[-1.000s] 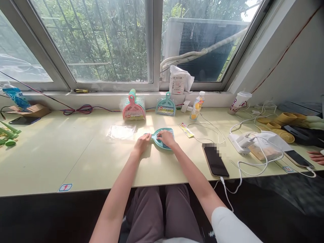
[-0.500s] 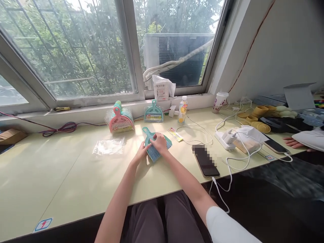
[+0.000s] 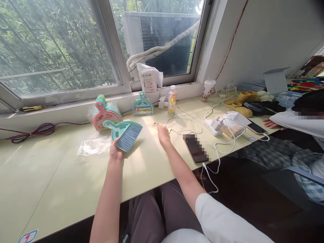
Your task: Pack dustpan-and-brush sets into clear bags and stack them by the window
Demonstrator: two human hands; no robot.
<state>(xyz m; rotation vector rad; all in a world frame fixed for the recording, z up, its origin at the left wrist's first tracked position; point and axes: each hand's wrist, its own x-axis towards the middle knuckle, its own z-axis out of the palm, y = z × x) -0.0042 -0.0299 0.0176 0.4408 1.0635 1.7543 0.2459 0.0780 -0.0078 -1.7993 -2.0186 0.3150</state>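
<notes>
My left hand (image 3: 115,152) is closed on a teal mini dustpan with a blue brush nested in it (image 3: 125,132), lifted off the pale yellow table (image 3: 63,175). My right hand (image 3: 162,133) reaches right and rests on a small yellow printed label card (image 3: 156,126) on the table; its fingers are curled over the card's edge. A clear plastic bag (image 3: 94,147) lies flat just left of my left hand.
A pink dustpan stack (image 3: 105,113) and a packaged teal dustpan (image 3: 142,106) lean at the sill. A bottle (image 3: 172,99), cup (image 3: 207,90), phone (image 3: 195,148), power strip (image 3: 215,127) and white cables lie to the right. Another person's hand (image 3: 269,123) rests at far right.
My left hand has lifted the teal dustpan and brush off the table and to the left. My right hand let go of it and moved right onto the label card. The view has swung right.
</notes>
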